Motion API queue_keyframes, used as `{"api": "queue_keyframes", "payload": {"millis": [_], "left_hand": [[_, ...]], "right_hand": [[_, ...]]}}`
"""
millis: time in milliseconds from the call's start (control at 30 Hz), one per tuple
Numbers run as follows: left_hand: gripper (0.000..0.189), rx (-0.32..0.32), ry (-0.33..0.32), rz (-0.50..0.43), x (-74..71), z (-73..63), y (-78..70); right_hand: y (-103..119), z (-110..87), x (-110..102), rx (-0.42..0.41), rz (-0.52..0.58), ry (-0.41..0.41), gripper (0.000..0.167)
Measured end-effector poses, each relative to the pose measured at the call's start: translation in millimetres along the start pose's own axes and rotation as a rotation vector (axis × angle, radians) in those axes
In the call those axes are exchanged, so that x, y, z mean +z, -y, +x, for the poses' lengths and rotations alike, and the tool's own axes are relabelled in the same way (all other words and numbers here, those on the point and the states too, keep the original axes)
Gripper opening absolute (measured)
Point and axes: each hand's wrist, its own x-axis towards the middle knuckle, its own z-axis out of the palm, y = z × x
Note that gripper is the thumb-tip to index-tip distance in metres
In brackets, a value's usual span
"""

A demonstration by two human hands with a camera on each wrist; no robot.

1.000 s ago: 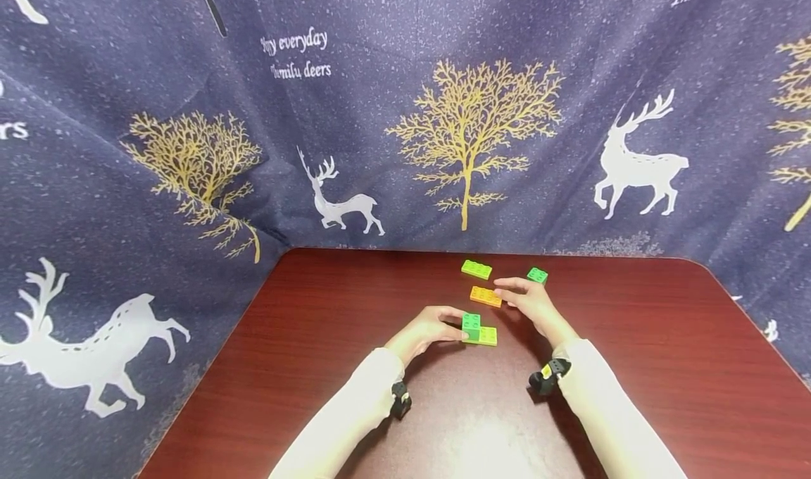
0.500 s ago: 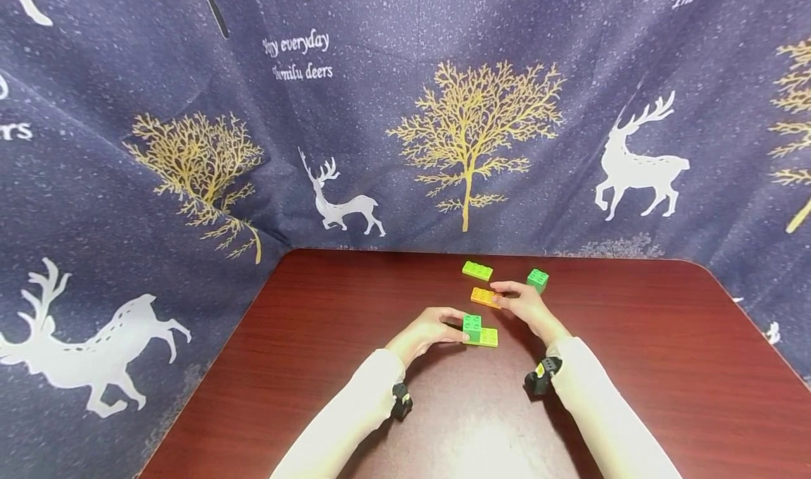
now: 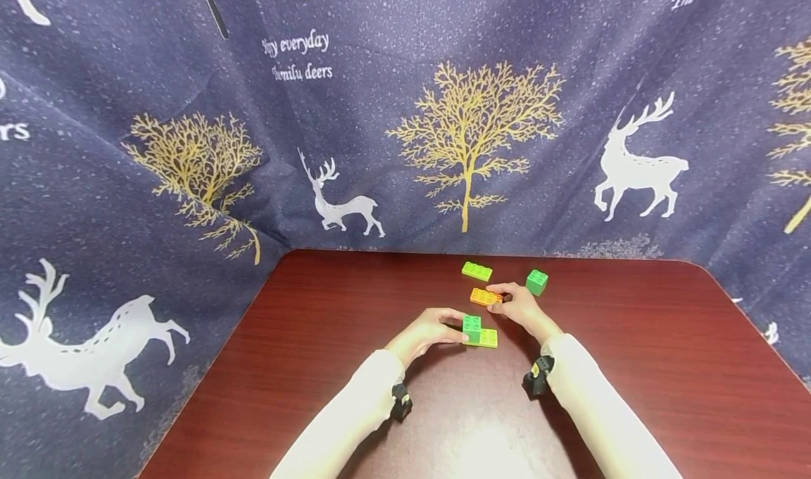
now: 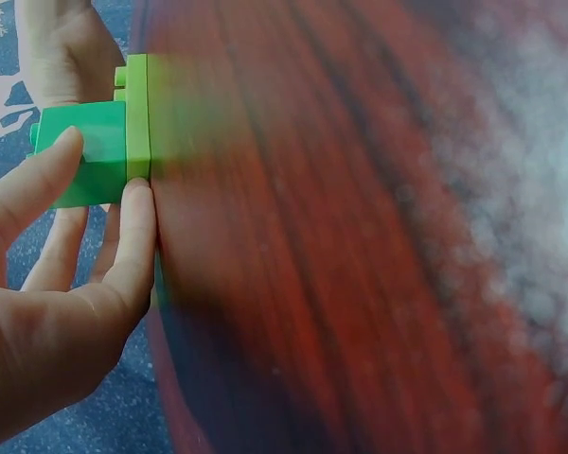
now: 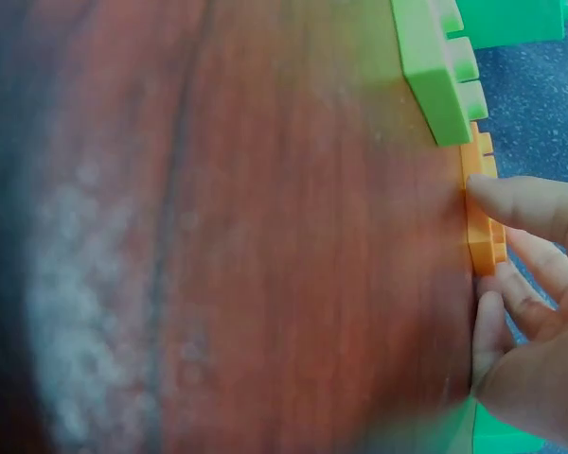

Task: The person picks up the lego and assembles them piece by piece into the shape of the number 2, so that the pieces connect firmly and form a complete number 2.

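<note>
The right hand has been drawn nearer over the last second, and its fingers are now pinched on the flat orange plastic brick, which lies on the dark red wooden worktop. The left hand is unchanged: its fingers are curled against the dark green cube brick seated on the lime green flat brick (held steady). A pick-up of the orange piece is judged to have begun.

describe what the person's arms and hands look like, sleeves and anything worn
Both arms wear long cream-white sleeves reaching the wrists. A small black camera unit is strapped under each wrist; the right one shows a yellow-green mark. The left hand and right hand are bare: no gloves, no rings visible.
</note>
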Motion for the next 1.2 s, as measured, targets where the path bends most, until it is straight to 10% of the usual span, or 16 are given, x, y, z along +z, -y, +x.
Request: {"api": "queue_keyframes", "payload": {"millis": [1200], "left_hand": [[0.042, -0.009, 0.033, -0.010, -0.1, -3.0, -3.1]], "right_hand": [[6.9, -6.4, -16.3, -0.004, 0.018, 0.038, 0.041]]}}
